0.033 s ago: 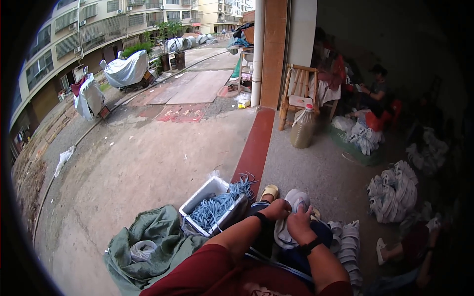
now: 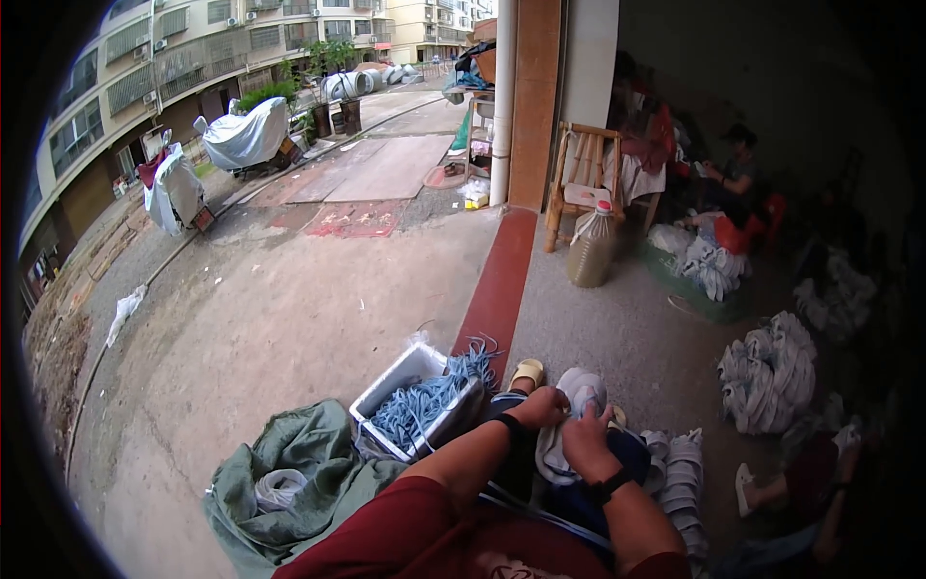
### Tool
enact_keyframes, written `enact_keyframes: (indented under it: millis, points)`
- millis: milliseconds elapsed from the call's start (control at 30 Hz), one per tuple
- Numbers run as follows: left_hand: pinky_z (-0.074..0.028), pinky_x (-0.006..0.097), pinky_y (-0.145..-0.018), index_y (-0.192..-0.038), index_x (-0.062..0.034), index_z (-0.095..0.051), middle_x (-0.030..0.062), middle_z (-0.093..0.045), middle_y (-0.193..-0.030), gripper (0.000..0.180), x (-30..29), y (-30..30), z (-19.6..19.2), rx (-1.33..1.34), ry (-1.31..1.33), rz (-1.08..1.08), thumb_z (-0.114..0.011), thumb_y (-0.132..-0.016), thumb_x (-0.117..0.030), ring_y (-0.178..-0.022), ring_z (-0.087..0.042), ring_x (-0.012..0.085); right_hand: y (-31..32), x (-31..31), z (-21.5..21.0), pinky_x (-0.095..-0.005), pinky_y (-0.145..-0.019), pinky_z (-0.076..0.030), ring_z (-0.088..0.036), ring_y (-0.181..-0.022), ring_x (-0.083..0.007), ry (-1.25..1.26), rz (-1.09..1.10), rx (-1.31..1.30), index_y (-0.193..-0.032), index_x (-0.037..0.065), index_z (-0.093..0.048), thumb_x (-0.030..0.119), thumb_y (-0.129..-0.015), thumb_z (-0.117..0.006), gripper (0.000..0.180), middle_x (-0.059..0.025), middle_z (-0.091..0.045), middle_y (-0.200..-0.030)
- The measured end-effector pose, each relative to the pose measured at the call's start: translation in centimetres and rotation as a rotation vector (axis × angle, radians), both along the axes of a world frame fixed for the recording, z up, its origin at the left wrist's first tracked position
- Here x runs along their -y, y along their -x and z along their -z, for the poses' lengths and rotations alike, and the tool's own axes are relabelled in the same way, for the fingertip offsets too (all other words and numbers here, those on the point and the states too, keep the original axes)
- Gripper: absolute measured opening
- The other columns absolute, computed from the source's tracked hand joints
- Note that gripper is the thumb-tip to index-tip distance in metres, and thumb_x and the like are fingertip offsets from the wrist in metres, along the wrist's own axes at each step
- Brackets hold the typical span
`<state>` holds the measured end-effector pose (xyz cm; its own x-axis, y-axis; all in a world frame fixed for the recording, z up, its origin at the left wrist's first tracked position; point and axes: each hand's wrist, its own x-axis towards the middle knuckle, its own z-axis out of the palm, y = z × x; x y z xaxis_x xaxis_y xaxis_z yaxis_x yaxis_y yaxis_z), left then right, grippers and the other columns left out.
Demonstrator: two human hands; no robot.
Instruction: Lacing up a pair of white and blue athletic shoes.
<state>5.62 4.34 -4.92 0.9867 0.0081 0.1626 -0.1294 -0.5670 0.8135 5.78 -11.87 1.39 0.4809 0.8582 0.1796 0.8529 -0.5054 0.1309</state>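
Note:
On my lap lies a white fabric piece point(image 2: 584, 386) that looks like a shoe upper, with a light blue patch at its middle. My right hand point(image 2: 586, 442) grips it from the right, thumb and fingers closed on its edge. Just left of it, my left hand point(image 2: 543, 409) is closed in a pinch; whatever its fingers hold is too small to make out. Ahead and to the left stands a white foam box point(image 2: 363, 398) heaped with blue shoelaces point(image 2: 417, 410). A nested row of white shoe uppers point(image 2: 682, 487) lies beside my right leg.
A green cloth sack point(image 2: 299, 436) with a white bundle point(image 2: 280, 489) is at my left. Farther ahead are a bamboo chair point(image 2: 584, 183) and a plastic jug point(image 2: 590, 253). White bundles point(image 2: 769, 376) lie on the right, where other people point(image 2: 738, 174) sit.

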Motion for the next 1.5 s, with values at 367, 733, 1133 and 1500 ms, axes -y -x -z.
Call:
enact_keyframes:
  millis: [367, 733, 1133, 1500]
  points:
    - [-0.049, 0.033, -0.063, -0.078, -0.0008, -0.065, 0.0133, -0.064, -0.070, 0.016, -0.6, -0.6, -2.2, -0.091, 0.028, -0.178, -0.062, -0.068, -0.013, -0.066, -0.062, 0.0226, -3.8, 2.4, -1.2, -0.0405, -0.059, -0.047, -0.060, -0.062, -0.0316, -0.414, 0.204, -0.267, -0.064, 0.002, -0.059, 0.015, -0.079, -0.055, 0.020, -0.0174, -0.060, -0.066]
    - [-0.048, 0.033, -0.063, -0.079, 0.0007, -0.061, 0.0138, -0.063, -0.070, 0.016, 1.6, 1.2, -1.4, -0.091, 0.052, -0.248, -0.062, -0.070, -0.013, -0.066, -0.062, 0.0231, -4.2, 2.0, 1.7, -0.0277, -0.051, -0.042, -0.052, -0.054, -0.0100, -1.084, 0.164, -1.079, -0.068, -0.001, -0.056, 0.013, -0.083, -0.058, 0.020, -0.0036, -0.058, -0.060]
    - [-0.048, 0.036, -0.065, -0.078, -0.0012, -0.058, 0.0153, -0.062, -0.072, 0.017, 1.8, 1.2, -1.0, -0.065, 0.009, -0.334, -0.060, -0.072, -0.017, -0.070, -0.062, 0.0290, -3.5, 0.0, -0.8, -0.0430, -0.061, -0.049, -0.061, -0.067, -0.0375, -0.535, 0.284, -0.219, -0.072, 0.003, -0.053, 0.014, -0.080, -0.055, 0.013, -0.0240, -0.059, -0.070]
    - [-0.046, 0.034, -0.059, -0.079, 0.0000, -0.055, 0.0141, -0.060, -0.069, 0.020, 3.1, 0.8, -1.2, 0.047, -0.130, -0.373, -0.062, -0.073, -0.018, -0.064, -0.060, 0.0260, -4.9, -1.9, 2.6, -0.0265, -0.049, -0.040, -0.050, -0.056, -0.0112, -1.158, 0.140, -1.193, -0.069, 0.004, -0.048, 0.012, -0.087, -0.050, 0.020, -0.0044, -0.049, -0.061]
